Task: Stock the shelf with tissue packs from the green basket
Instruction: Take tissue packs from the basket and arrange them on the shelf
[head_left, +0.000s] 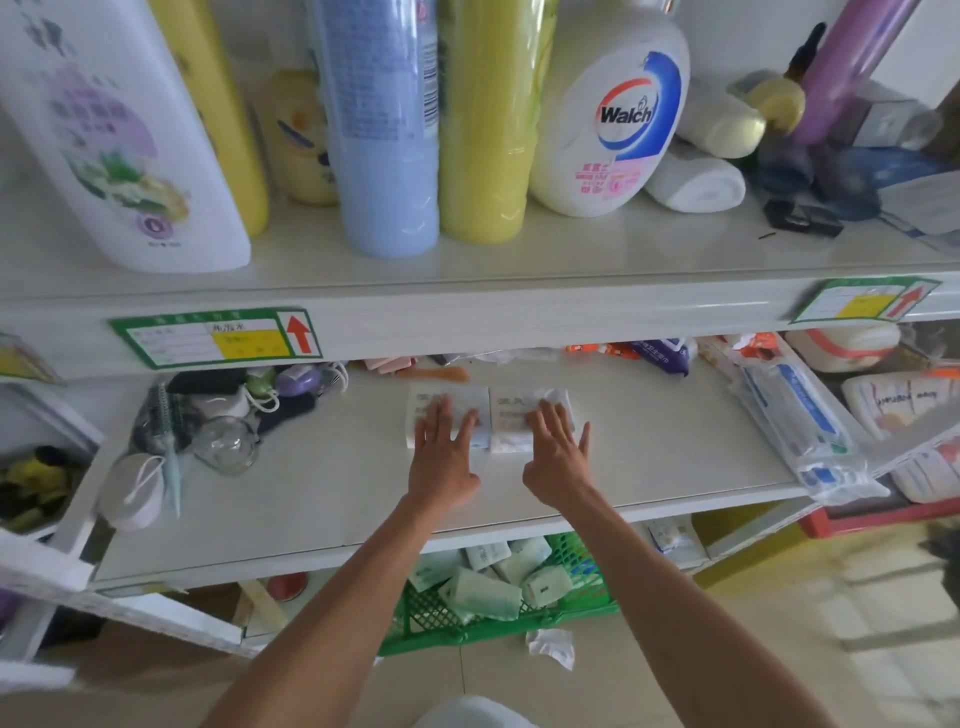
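Two white tissue packs lie side by side on the middle shelf (322, 499). My left hand (441, 457) rests flat on the left tissue pack (480, 405) with straight, spread fingers. My right hand (558, 457) lies flat on the right tissue pack (511, 410) in the same way. Below the shelf, on the floor, stands the green basket (441, 618) holding several more tissue packs (488, 592). One crumpled white pack (553, 644) lies on the floor beside the basket.
Combs, a brush and small round items (208, 426) crowd the shelf's left part. Toothbrush packets (800, 415) lie at its right. Wipes packs (660, 356) sit at the back. The upper shelf carries tall bottles (387, 124) and a Walch bottle (613, 114).
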